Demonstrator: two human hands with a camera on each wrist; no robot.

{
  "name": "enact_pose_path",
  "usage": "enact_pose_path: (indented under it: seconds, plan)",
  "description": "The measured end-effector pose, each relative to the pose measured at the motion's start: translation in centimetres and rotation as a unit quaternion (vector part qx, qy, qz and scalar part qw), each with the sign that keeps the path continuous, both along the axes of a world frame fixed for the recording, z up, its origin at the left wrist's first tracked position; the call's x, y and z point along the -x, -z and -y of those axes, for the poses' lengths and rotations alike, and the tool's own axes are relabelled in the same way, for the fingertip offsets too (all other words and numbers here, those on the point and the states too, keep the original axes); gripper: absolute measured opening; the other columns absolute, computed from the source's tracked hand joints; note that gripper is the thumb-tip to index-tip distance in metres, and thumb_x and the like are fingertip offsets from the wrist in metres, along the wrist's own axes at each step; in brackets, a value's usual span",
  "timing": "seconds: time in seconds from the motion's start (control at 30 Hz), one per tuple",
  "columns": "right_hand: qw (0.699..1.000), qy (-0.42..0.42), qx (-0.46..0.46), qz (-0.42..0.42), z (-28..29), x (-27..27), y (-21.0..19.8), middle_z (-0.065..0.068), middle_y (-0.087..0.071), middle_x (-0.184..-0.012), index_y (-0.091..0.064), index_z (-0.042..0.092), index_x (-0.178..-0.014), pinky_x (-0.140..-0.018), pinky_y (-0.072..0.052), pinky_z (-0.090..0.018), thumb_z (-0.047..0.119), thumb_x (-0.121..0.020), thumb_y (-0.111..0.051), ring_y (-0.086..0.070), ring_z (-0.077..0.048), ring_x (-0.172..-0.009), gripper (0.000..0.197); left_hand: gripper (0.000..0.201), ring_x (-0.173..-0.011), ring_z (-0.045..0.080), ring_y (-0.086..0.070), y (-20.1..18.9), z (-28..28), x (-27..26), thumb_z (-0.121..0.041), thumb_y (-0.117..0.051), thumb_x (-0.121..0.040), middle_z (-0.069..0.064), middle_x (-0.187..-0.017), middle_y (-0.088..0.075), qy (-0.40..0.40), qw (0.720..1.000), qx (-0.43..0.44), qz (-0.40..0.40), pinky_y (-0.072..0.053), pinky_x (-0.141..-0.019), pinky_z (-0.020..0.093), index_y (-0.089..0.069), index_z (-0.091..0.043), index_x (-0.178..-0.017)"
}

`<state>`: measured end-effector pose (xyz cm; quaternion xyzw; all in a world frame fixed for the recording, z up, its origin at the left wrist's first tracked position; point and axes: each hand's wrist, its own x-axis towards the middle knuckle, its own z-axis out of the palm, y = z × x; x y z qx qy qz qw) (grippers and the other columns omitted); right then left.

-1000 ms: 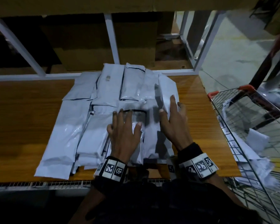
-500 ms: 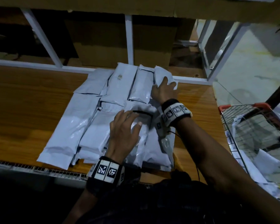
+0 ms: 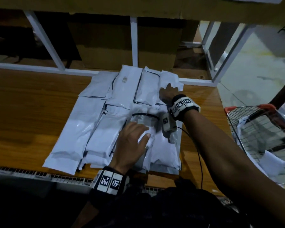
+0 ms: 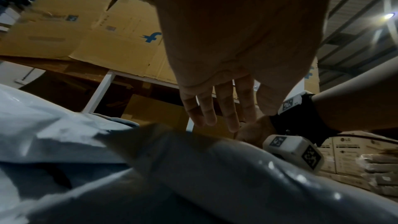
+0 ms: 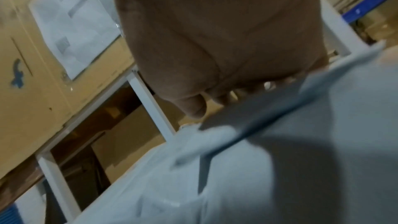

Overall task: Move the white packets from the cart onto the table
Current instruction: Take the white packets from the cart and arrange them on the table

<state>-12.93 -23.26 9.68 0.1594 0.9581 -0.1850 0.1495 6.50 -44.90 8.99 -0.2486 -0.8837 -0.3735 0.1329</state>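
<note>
On the wooden table (image 3: 31, 112) in front of me the white packets (image 3: 95, 129) lie overlapping in a loose pile, some with a dark strip along one edge, and I take that pile as my landmark. My left hand (image 3: 130, 145) rests flat on the near part of the pile, its fingers (image 4: 206, 108) straight and slightly spread, pinching nothing. My right hand (image 3: 169, 92) reaches to the far right corner of the pile and lies on the far-right packet (image 3: 169, 79); from the right wrist view my fingers (image 5: 193, 106) look bent down over that packet's edge, but the picture is blurred and I cannot tell whether they grip it or only press on it. Both wrists carry bands with black-and-white square codes, and a small white box (image 3: 167, 125) with the same kind of code hangs under my right wrist, just above the pile. Right of the pile, off the table edge, stands the wire cart (image 3: 253, 122) with a red corner, with more white packets (image 3: 270, 163) inside it. Behind the pile, brown cardboard boxes (image 4: 120, 40) sit on the white-framed shelf; one bears a blue "f" logo, and a stacked box (image 4: 355, 144) to the right reads "LG".
</note>
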Motion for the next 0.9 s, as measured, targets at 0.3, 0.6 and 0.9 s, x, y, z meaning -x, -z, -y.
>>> enact_pose_path:
  seconds: [0.3, 0.6, 0.9]
  plan:
    - [0.984, 0.043, 0.108, -0.134, -1.4, -9.9, -5.0, -0.015, -0.041, -0.152, -0.034, 0.012, -0.152, -0.112, -0.033, -0.042, 0.04, -0.102, -0.046, -0.041, -0.034, -0.137, 0.059, 0.014, -0.103, 0.019, -0.061, -0.1, 0.7, -0.1, -0.016, -0.063, -0.093, 0.001, -0.102, -0.07, 0.084, 0.995, -0.035, -0.03, -0.048, -0.092, 0.039, -0.073, -0.01, -0.101]
    - [0.938, 0.132, 0.116, -0.297, 1.5, -29.4, -3.5, -0.005, -0.052, -0.139, -0.036, 0.019, -0.151, -0.092, -0.042, -0.039, 0.041, -0.102, -0.047, -0.05, -0.019, -0.105, 0.054, 0.016, -0.107, 0.019, -0.061, -0.5, 0.0, -2.2, -0.016, -0.061, -0.093, 0.003, -0.104, -0.072, 0.172, 0.982, -0.072, -0.028, -0.045, -0.098, 0.031, -0.073, -0.009, -0.1]
    - [0.857, 0.305, 0.127, -0.394, 0.9, -41.0, -1.7, 0.005, -0.046, -0.143, -0.038, 0.032, -0.147, -0.09, -0.051, -0.039, 0.037, -0.1, -0.053, -0.051, -0.014, -0.123, 0.049, 0.014, -0.105, 0.017, -0.061, -1.6, -4.6, -6.0, -0.015, -0.061, -0.093, 0.001, -0.103, -0.071, 0.295, 0.952, -0.082, -0.024, -0.048, -0.093, 0.033, -0.072, -0.01, -0.1]
